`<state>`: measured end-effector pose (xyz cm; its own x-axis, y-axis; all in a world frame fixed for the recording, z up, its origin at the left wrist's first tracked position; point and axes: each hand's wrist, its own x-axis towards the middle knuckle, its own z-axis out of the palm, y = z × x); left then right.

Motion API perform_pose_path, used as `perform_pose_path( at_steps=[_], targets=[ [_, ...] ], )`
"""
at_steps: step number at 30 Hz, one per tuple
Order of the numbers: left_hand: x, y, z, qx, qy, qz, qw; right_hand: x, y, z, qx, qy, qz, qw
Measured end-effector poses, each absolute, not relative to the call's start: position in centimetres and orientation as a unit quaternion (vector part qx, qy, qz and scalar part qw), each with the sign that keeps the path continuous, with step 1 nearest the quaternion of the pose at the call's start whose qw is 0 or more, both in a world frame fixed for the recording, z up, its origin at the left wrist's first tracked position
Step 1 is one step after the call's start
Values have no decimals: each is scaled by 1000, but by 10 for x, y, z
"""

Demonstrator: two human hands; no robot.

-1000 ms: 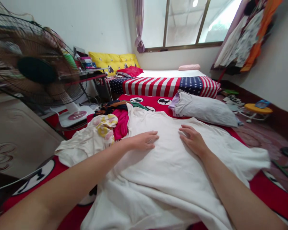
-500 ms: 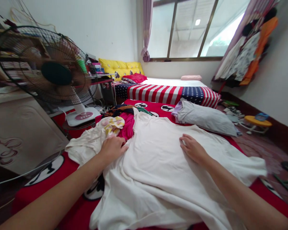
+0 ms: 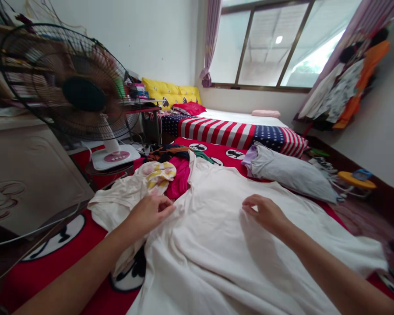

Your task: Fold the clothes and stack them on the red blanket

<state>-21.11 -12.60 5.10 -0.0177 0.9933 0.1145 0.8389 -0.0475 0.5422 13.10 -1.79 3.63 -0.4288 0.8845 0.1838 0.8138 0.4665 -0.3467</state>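
A white T-shirt (image 3: 216, 227) lies spread out, slightly wrinkled, with its near end running out of the bottom of the view. Over its left edge is my left hand (image 3: 152, 211), fingers loosely curled and the thumb apart from them, with nothing visible in it. My right hand (image 3: 265, 212) hovers just above the middle of the shirt and casts a shadow on it. Its fingers are bent, with a gap between thumb and forefinger, and it holds nothing. Left of the shirt lie a crumpled cream garment (image 3: 118, 199), a yellow-and-white cloth (image 3: 160, 173) and a bright pink cloth (image 3: 180, 177).
Everything rests on a red patterned bedspread (image 3: 95, 249). A grey stuffed bundle (image 3: 285, 168) lies beyond the shirt to the right. A standing fan (image 3: 85, 94) is at left beside a pale cabinet (image 3: 29, 170). Behind stands another bed with a flag-patterned cover (image 3: 216, 131).
My right hand has risen off the shirt, its fingers bending more. My left hand has also lifted slightly, thumb now parted from the fingers. The view has shifted a little.
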Motion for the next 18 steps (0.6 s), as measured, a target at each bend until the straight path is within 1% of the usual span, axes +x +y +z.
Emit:
perform_pose_path(
  at_steps=[3,5,7,9,11,14,18],
  targets=[
    [-209,-142,52,690,682,165,177,77,6,44,-479,-817,206,248],
    [-211,-151,51,695,687,120,172,37,19,46,-482,-788,264,277],
    [-215,-159,49,695,692,91,171,-3,29,48,-484,-776,280,291],
    [-219,-165,47,686,700,77,183,-36,39,49,-484,-775,269,304],
    [-223,-169,46,675,705,81,202,-61,47,50,-500,-769,248,312],
    [-226,-173,45,664,694,127,249,-78,58,50,-542,-747,231,307],
    [-226,-175,43,633,668,203,333,-76,73,46,-571,-711,273,305]
  ],
)
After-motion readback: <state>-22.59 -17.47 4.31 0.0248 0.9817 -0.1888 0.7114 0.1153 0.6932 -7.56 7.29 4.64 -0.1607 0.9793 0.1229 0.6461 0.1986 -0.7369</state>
